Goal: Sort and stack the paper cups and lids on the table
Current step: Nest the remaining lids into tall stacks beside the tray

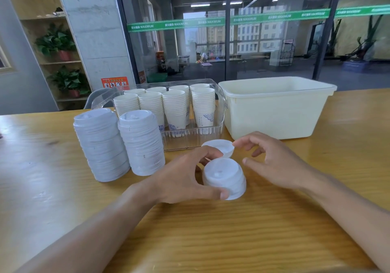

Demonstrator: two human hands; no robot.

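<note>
A short stack of white lids (pixel 224 177) sat on the wooden worktop (pixel 211 230) just below the centre of the frame, gripped by the left hand (pixel 181 180), whose thumb pressed its lower edge while the fingers (pixel 207 153) curled round the far side. Just behind it lay a single loose lid (pixel 218 147), rim up, close to the right hand (pixel 272 163), whose fingers were spread and relaxed, holding nothing. Adding that lid cleanly would likely have meant turning it to match the rest, centring it over the stack and pressing down evenly while the left hand steadied the base. To the left stood two tall lid stacks (pixel 120 144), the nearer-left one leaning slightly, so a joined stack would have needed squaring up. Behind them, a clear tray (pixel 190 139) held rows of nested paper cups (pixel 168 106); a cream tub (pixel 276 108) stood at the right.
</note>
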